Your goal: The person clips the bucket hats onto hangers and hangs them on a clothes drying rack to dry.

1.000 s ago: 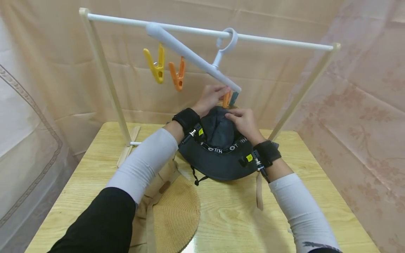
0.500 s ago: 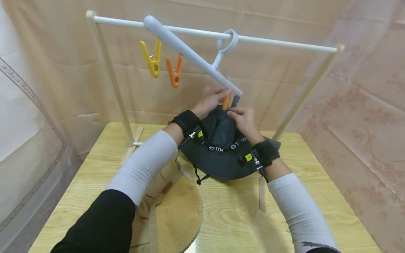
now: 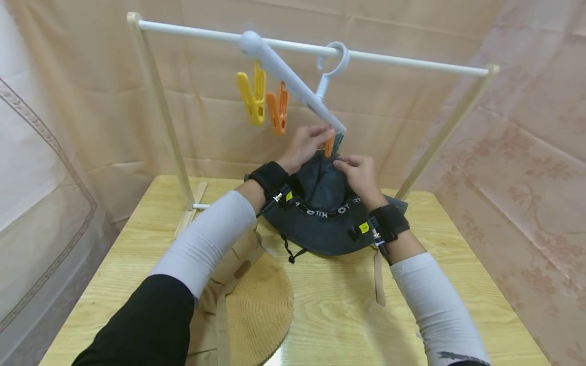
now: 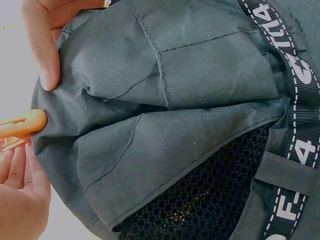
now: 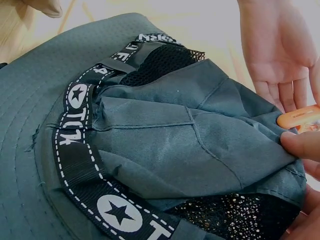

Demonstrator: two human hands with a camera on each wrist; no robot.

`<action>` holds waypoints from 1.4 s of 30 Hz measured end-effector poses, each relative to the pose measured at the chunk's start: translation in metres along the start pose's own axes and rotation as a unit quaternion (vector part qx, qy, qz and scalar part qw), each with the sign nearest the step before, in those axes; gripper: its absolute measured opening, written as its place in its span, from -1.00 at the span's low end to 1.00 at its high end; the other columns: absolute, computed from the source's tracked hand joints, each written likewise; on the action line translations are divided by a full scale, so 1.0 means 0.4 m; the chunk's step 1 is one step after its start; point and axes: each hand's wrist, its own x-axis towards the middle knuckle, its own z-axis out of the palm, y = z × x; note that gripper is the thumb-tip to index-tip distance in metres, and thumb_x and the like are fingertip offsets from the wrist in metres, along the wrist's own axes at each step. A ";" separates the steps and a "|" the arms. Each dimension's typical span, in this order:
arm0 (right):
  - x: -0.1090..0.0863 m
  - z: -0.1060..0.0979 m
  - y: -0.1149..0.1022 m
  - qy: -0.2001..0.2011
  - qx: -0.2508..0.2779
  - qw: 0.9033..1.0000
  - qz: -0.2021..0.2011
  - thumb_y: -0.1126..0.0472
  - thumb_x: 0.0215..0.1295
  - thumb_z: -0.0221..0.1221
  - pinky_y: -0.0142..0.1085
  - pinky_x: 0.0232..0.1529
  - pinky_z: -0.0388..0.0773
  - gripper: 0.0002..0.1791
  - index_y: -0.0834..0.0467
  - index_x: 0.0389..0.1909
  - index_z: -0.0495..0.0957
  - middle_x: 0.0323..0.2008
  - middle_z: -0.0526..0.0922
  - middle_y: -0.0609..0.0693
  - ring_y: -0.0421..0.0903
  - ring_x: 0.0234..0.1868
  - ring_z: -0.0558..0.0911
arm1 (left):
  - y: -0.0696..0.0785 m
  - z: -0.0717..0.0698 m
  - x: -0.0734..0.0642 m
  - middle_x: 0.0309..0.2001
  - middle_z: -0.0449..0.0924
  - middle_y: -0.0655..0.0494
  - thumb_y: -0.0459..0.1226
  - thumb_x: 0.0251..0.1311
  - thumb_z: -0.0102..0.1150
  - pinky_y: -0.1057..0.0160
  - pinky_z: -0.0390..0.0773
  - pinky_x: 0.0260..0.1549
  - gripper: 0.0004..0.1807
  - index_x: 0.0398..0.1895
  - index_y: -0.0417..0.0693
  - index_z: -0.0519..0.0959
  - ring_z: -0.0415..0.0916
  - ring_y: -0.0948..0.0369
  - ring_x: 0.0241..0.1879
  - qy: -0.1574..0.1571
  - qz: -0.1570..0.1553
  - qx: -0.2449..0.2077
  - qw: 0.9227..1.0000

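Observation:
My left hand [image 3: 303,146] pinches an orange clothespin [image 3: 329,146] just below the lower end of a pale blue hanger [image 3: 293,81]. A dark green clothespin [image 3: 338,142] sits right beside it. Below hangs a dark bucket hat [image 3: 320,235] with a wide brim and a lettered band. My right hand [image 3: 360,175] pinches the top of its crown, thumb [image 5: 300,144] on the fabric. In the left wrist view the clothespin's rounded tip [image 4: 36,121] overlaps the crown's edge. Another orange clothespin [image 3: 277,112] and a yellow one [image 3: 253,99] hang from the hanger's other arm.
The hanger hooks over the white bar [image 3: 197,32] of a rack with wooden posts [image 3: 160,107]. At the front left a tan hat with a woven brim [image 3: 260,307] lies on the wooden table [image 3: 339,315]. A curtain [image 3: 206,137] stands behind.
The hanger has swung, its raised left end shifting right with the yellow and orange clothespins. Both hands keep their pinch; the right hand and hat have shifted slightly right.

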 end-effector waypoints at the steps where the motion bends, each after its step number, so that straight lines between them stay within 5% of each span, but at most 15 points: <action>1: 0.000 0.000 0.000 0.001 -0.001 1.000 0.000 0.15 0.33 0.22 -0.45 -0.26 0.45 -0.66 0.30 -0.02 0.66 0.03 0.68 0.21 0.01 -0.04 0.63 | -0.001 -0.001 0.000 0.14 0.60 -0.09 -0.16 0.41 0.06 0.19 0.56 0.09 -0.58 0.21 -0.20 0.52 0.54 0.10 0.12 -0.002 0.000 -0.002 1.000; 8: -0.001 -0.004 0.000 -0.006 -0.016 1.000 0.003 0.11 0.33 0.22 -0.40 -0.31 0.43 -0.66 0.28 -0.04 0.67 -0.06 0.70 0.22 -0.07 -0.22 0.57 | -0.008 -0.003 -0.003 0.14 0.60 -0.09 -0.19 0.41 0.07 0.22 0.56 0.07 -0.60 0.21 -0.20 0.53 0.55 0.10 0.10 0.003 -0.003 -0.011 1.000; 16: -0.001 -0.011 0.006 -0.011 -0.017 1.000 0.018 0.13 0.37 0.18 -0.21 -0.08 0.49 -0.64 0.32 0.01 0.62 0.00 0.67 0.25 0.09 -0.02 0.60 | -0.004 0.015 0.001 0.19 0.57 -0.05 -0.19 0.42 0.04 0.25 0.57 0.03 -0.59 0.25 -0.13 0.50 0.53 0.10 0.14 0.006 -0.002 0.006 1.000; 27: -0.007 -0.006 0.016 -0.007 0.003 1.000 0.007 0.08 0.38 0.15 -0.01 0.15 0.49 -0.58 0.33 0.05 0.59 0.04 0.65 0.27 0.15 0.08 0.60 | -0.008 0.010 -0.011 0.36 0.37 -0.09 -0.18 0.46 -0.05 0.21 0.36 0.31 -0.50 0.39 -0.19 0.31 0.30 0.07 0.38 -0.047 -0.016 0.015 0.999; 42: -0.007 -0.001 0.018 0.015 -0.010 1.000 0.003 0.07 0.35 0.19 -0.02 0.15 0.49 -0.57 0.30 0.09 0.57 0.06 0.64 0.26 0.13 0.10 0.60 | -0.028 0.000 -0.026 0.20 0.51 -0.15 -0.23 0.40 0.05 0.23 0.43 0.20 -0.55 0.29 -0.23 0.40 0.46 0.04 0.21 -0.037 0.018 0.079 0.996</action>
